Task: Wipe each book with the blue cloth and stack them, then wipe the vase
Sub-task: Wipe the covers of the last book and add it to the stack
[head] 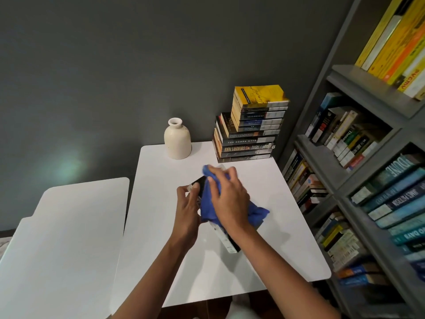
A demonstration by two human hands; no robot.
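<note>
A dark-covered book (226, 240) is held tilted above the middle of the white table (161, 226). My left hand (187, 203) grips its left edge. My right hand (228, 199) presses the blue cloth (256, 215) flat against the cover; the cloth drapes over most of the book and hangs off to the right. A cream ceramic vase (177, 140) stands upright at the table's back edge. To its right rises a tall stack of books (248, 134) with a yellow one on top.
A grey bookshelf (358, 180) packed with books runs along the right side, close to the table's edge. A second white table (62, 238) sits to the left with a narrow gap between. A dark grey wall stands behind.
</note>
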